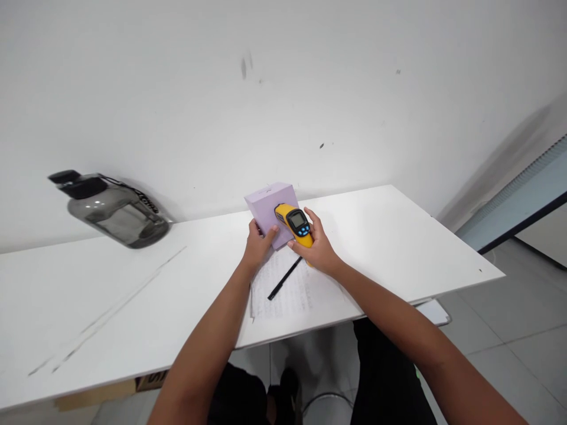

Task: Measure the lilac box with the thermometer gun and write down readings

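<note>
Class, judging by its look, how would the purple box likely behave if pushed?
The purple box probably wouldn't roll, given its flat faces. It seems fairly stiff: its edges look straight in the left hand. Its smooth-looking sides might slide easily.

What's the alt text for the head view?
A person's left hand holds a lilac box while the right hand grips a yellow handheld meter in front of it. Below, a black pen lies on marked paper on a white table; a grey see-through bottle is at left.
</note>
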The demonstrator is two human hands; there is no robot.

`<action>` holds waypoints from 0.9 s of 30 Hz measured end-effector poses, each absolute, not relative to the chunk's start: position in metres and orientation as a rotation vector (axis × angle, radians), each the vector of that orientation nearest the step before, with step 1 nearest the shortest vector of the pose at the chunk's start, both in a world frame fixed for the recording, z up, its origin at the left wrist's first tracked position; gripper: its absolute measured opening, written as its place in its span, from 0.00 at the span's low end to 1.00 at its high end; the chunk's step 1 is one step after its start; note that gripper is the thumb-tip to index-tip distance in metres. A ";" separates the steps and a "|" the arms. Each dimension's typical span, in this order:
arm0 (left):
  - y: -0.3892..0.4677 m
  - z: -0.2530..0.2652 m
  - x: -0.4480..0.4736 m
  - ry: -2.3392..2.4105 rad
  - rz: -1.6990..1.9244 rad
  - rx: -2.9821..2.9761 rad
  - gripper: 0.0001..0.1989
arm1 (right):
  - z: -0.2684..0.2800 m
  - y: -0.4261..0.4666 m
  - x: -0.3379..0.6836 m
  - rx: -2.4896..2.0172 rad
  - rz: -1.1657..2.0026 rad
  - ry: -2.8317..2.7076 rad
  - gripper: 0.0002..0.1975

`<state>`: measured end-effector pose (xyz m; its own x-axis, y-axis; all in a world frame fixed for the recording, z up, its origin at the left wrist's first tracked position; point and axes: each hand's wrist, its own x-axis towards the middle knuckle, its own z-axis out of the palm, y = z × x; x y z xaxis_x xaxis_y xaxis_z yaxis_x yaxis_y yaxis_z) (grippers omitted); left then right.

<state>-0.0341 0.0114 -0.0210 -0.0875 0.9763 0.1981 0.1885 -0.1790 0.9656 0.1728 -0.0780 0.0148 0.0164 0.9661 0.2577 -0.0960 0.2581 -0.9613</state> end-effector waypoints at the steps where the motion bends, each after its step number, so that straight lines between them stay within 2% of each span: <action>1: 0.011 -0.021 -0.034 1.324 1.338 1.434 0.41 | 0.015 -0.078 0.173 -0.949 1.064 -1.244 0.60; 9: 0.010 -0.021 -0.035 1.342 1.307 1.422 0.39 | 0.013 -0.075 0.172 -0.934 1.128 -1.240 0.70; 15: 0.011 -0.021 -0.035 1.388 1.305 1.421 0.38 | 0.012 -0.069 0.173 -0.978 1.090 -1.222 0.71; 17: 0.011 -0.022 -0.035 1.379 1.303 1.423 0.38 | 0.011 -0.066 0.174 -0.987 1.048 -1.225 0.68; 22: 0.012 -0.023 -0.035 1.406 1.301 1.406 0.39 | 0.013 -0.063 0.177 -1.029 0.849 -1.257 0.51; 27: 0.014 -0.024 -0.034 1.373 1.313 1.428 0.40 | 0.017 -0.067 0.175 -1.077 0.714 -1.259 0.53</action>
